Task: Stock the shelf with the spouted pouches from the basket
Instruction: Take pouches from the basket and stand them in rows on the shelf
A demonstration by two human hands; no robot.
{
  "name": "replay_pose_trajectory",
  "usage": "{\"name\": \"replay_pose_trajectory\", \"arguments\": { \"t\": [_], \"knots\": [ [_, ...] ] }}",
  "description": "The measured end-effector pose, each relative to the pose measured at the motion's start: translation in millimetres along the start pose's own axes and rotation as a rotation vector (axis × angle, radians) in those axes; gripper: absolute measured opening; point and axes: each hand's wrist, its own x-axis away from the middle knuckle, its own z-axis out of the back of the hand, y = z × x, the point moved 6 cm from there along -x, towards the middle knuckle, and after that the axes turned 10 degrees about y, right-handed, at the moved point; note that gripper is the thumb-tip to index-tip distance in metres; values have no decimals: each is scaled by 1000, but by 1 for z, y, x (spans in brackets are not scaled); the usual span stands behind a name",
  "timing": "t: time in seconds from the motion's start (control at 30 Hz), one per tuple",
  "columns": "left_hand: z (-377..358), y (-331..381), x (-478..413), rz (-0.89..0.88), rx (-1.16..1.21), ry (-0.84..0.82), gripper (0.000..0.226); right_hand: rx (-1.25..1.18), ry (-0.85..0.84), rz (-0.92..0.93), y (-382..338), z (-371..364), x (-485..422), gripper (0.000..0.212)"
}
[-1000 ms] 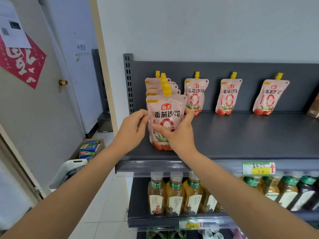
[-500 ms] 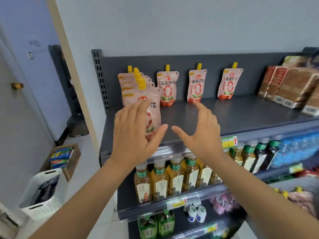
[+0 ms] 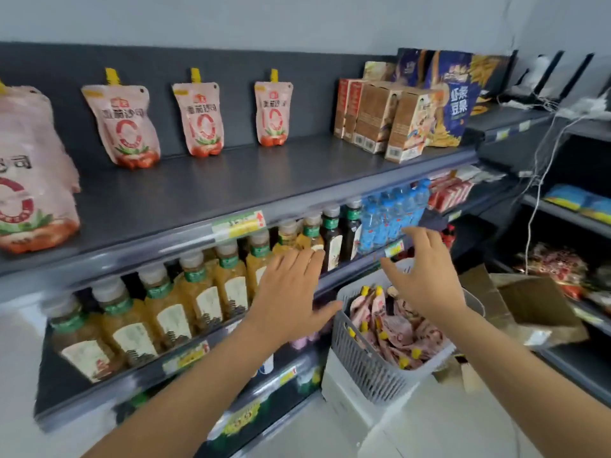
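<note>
A grey slatted basket (image 3: pixel 370 361) at the lower right holds several pink spouted pouches (image 3: pixel 400 328) with yellow caps. On the dark top shelf (image 3: pixel 211 190), a row of pink pouches (image 3: pixel 29 180) stands at the far left. Three single pouches lean on the back panel: one (image 3: pixel 124 125), another (image 3: pixel 200 119) and a third (image 3: pixel 273 112). My left hand (image 3: pixel 291 289) hovers empty, fingers spread, just left of the basket. My right hand (image 3: pixel 426 276) is above the basket, fingers apart, holding nothing.
Brown boxes (image 3: pixel 380 119) and a blue snack bag (image 3: pixel 458 97) fill the top shelf's right end. Tea bottles (image 3: pixel 172 312) and blue water bottles (image 3: pixel 390 213) line the shelf below. A cardboard box (image 3: pixel 532 309) lies right of the basket, beside another shelf unit (image 3: pixel 568 206).
Both hands let go of the front pouch at the shelf's left, opened, and swung down and right to the basket. The view turned right with them.
</note>
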Motion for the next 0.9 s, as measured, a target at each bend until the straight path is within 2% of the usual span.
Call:
{"name": "replay_pose_trajectory", "arguments": {
  "t": [0.17, 0.33, 0.63, 0.73, 0.83, 0.9],
  "knots": [
    [-80, 71, -20, -16, 60, -132, 74, 33, -102, -70, 107, 1, 3, 58],
    [-142, 107, -23, 43, 98, -241, 76, 57, -268, -164, 179, -17, 4, 53],
    [-234, 108, -50, 55, 95, -383, 80, 134, -530, -212, 246, -89, -14, 54],
    [-270, 103, -60, 83, 128, -439, 84, 212, -638, -236, 268, -117, -21, 48],
    [-302, 100, -66, 132, 147, -501, 84, 258, -715, -342, 292, -140, -27, 46],
    [-322, 101, -66, 183, 183, -528, 79, 285, -766, -393, 307, -156, -26, 54]
  ]
}}
